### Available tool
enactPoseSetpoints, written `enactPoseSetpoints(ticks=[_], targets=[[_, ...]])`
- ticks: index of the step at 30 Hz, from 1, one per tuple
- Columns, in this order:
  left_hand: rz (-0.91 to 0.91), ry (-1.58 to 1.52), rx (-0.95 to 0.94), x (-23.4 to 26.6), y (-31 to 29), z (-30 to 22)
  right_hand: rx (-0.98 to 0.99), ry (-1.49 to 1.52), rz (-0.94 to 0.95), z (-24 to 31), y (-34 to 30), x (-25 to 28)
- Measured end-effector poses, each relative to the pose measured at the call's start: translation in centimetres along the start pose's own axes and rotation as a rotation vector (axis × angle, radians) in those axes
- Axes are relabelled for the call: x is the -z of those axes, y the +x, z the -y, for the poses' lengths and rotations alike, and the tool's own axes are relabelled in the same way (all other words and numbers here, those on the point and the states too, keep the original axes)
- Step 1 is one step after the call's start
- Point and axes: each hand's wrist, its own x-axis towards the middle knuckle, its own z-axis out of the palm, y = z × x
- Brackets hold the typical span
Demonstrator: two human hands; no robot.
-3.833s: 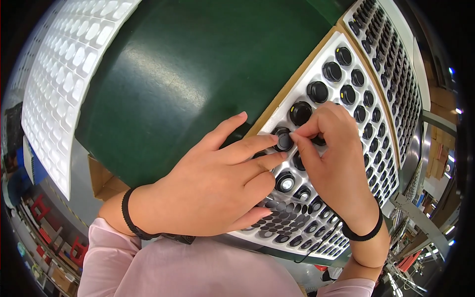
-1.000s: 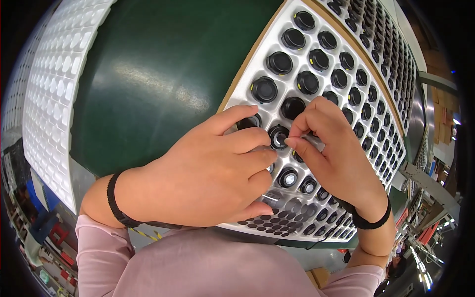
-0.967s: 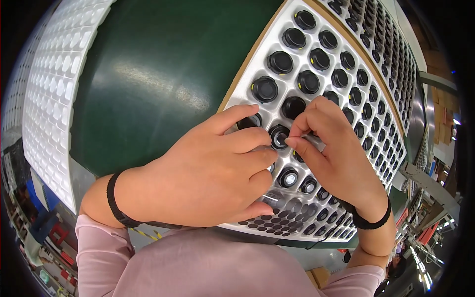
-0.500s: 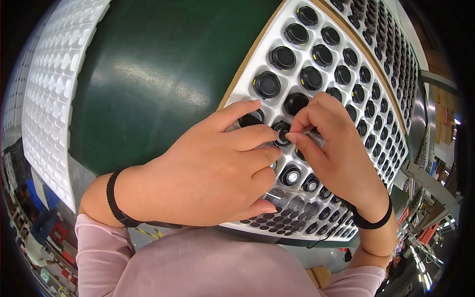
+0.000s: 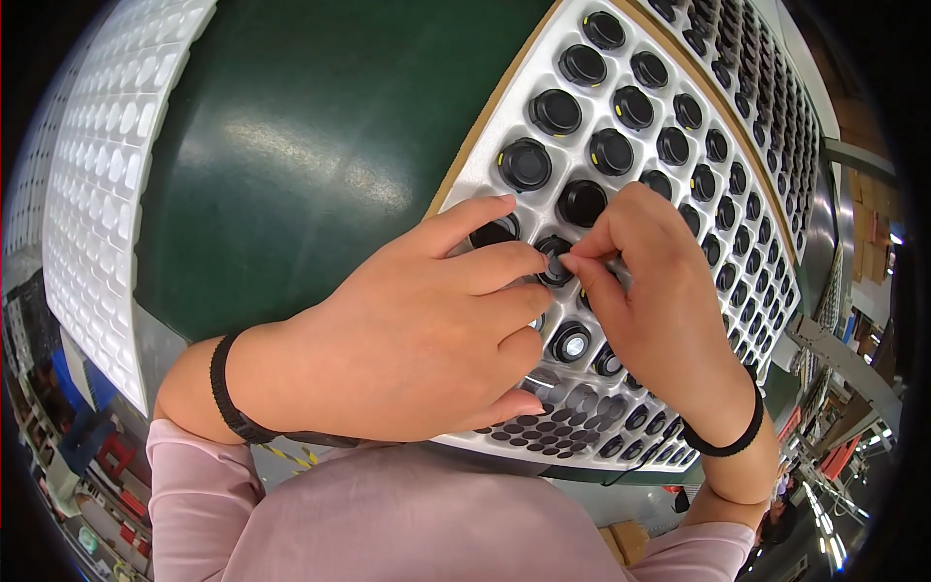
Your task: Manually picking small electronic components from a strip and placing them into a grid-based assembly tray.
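A white moulded tray [image 5: 468, 184] holds rows of round black parts [image 5: 525, 164], several with a small yellow mark on the rim. My left hand [image 5: 417, 320] lies palm down over the tray's near left side, fingers spread. Its index fingertip rests at the edge of one black ring-shaped part [image 5: 557, 262]. Over that same part, thumb and index finger of my right hand [image 5: 659, 291] are pinched together; what sits between them is too small to make out. Beside my left thumb lies a clear sheet with dark round discs [image 5: 548, 434], on the tray's near end.
Dark green work surface [image 5: 281, 145] stretches to the left of the tray. An upright stack of white trays [image 5: 107, 184] stands at the far left. Another filled tray [image 5: 766, 107] adjoins on the right, past a brown cardboard edge [image 5: 703, 82]. A metal frame [image 5: 844, 364] stands at right.
My right hand has tilted slightly and shifted a little over the same black part, still pinched. My left hand has barely moved.
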Motion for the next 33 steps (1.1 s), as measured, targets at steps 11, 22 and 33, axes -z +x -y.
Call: enactPoseSetpoints(ticks=[11,22,33], targets=[[-0.117,-0.099,0.003,-0.2,-0.2,-0.2,-0.291,0.518,0.231,1.9,-5.0,4.1],[-0.041,-0.101,-0.014,-1.6,0.2,-1.1,-0.102,0.251,0.238,3.2,-5.4,4.0],[-0.129,0.044,-0.088,-2.6,0.0,-1.1,0.066,0.059,0.113,3.9,-4.7,2.5]])
